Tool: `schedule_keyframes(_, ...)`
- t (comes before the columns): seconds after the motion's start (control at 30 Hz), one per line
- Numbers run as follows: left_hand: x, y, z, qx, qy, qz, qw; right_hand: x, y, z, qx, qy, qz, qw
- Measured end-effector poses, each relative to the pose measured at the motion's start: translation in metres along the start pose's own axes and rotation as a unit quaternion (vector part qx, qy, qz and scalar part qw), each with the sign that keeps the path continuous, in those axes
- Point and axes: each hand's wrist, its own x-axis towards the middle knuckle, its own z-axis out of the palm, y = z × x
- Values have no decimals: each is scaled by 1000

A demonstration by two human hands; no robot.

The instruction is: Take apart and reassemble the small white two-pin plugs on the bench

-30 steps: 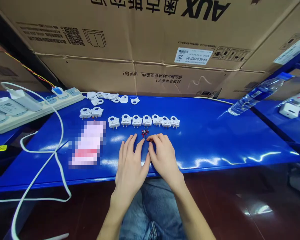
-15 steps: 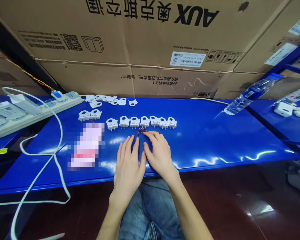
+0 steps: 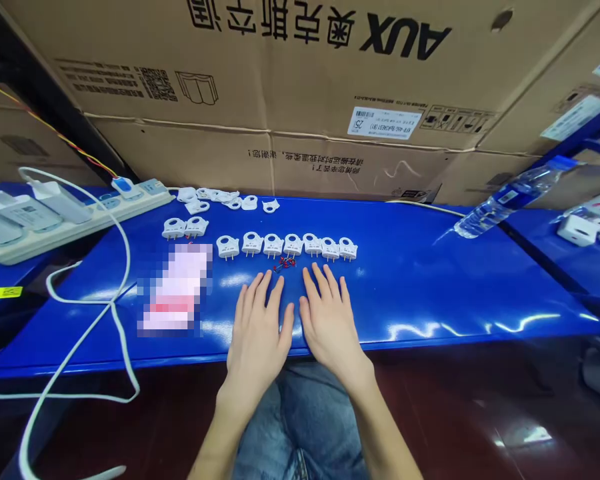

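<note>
My left hand (image 3: 261,327) lies flat on the blue tabletop (image 3: 410,280), its fingers stretched forward and holding nothing. Beside it my right hand (image 3: 331,320) also rests palm down, fingers spread. Just beyond the fingertips is a small tangle of red-and-dark parts (image 3: 285,263), too small to name exactly; neither hand touches it. Behind that stands a row of several white two-pin plugs (image 3: 273,245), each with a round hole, pins toward me. Two more such plugs (image 3: 196,227) sit to the left, and several flat white plastic pieces (image 3: 249,203) lie behind.
A blurred pink sheet (image 3: 177,287) lies left of my hands. At far left are a power strip (image 3: 97,212) with chargers and a looping white cable (image 3: 123,333). Large cardboard boxes (image 3: 280,80) stand behind. A water bottle (image 3: 510,200) lies tilted at right.
My right hand has drawn back from the red parts and moved right, its fingers now straightened and spread. My left hand stays about where it was. The view has shifted slightly.
</note>
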Motion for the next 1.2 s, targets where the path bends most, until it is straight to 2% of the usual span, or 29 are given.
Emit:
schedule_keyframes(0.43,1,1,0,11,-2,3,1000,-1,2,-4,38,6,15,999)
schedule_keyframes(0.57,1,1,0,5,3,3,1000,-4,5,-6,124,33,32,991)
schedule_keyframes(0.63,1,2,-1,1,3,2,1000,-4,6,-9,203,56,63,975)
schedule_keyframes(0.73,0,3,-2,-14,1,-6,1000,-3,10,-15,366,105,121,917)
schedule_keyframes(0.87,1,4,-5,-72,13,-43,996,-3,17,-26,576,169,161,784)
schedule_keyframes(0.93,2,4,-8,-119,22,-72,990,-4,20,-30,654,164,176,717)
schedule_keyframes(1.0,3,3,-12,-178,22,-105,978,-5,22,-32,708,132,193,666)
schedule_keyframes(1.07,4,0,-17,-246,16,-138,959,-4,21,-30,732,99,204,643)
schedule_keyframes(1.13,4,-5,-23,-322,14,-159,933,-3,19,-27,731,91,204,645)
schedule_keyframes(1.2,6,-10,-28,-408,30,-180,894,-2,16,-24,722,104,202,654)
